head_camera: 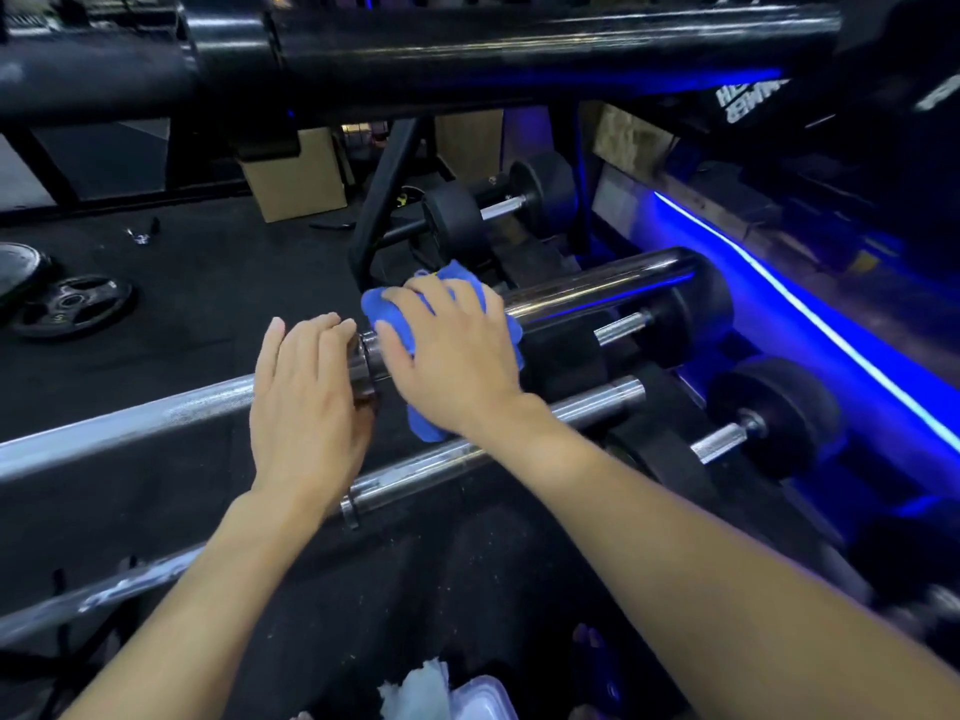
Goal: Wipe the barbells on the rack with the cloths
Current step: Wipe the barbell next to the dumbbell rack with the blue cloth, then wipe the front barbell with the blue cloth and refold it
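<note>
At the bottom edge a crumpled white cloth (415, 691) lies beside a clear plastic box (480, 696); above them both bare forearms reach forward over the dark rubber floor (208, 283); a lower barbell (447, 454) runs across under the wrists, its chrome sleeve ending near a black dumbbell (769, 418) on the right; the upper barbell (130, 423) crosses from the left edge, its thin silver shaft meeting a collar and then the thicker polished sleeve; the left hand (306, 402) rests on that barbell at the collar, fingers straight and close together, pressing rather than gripping, so it is released; the right hand (457, 350) lies just beside it on the sleeve, fingers and thumb curled over a blue cloth (431, 304) which is bunched around the sleeve, part of it hanging below the palm; beyond the cloth the bare sleeve shines with a blue reflection and ends at a black holder of the rack (706, 298); more dumbbells (498, 205) sit farther back on the rack; a bright blue light strip (810, 314) runs diagonally along the right side; to the left, a black weight plate (72, 306) lies flat on the floor, well apart from the hands; behind it stands a cardboard box (296, 174); a thick black bar (467, 49) spans the top of the view, nearer the camera than the box.
</note>
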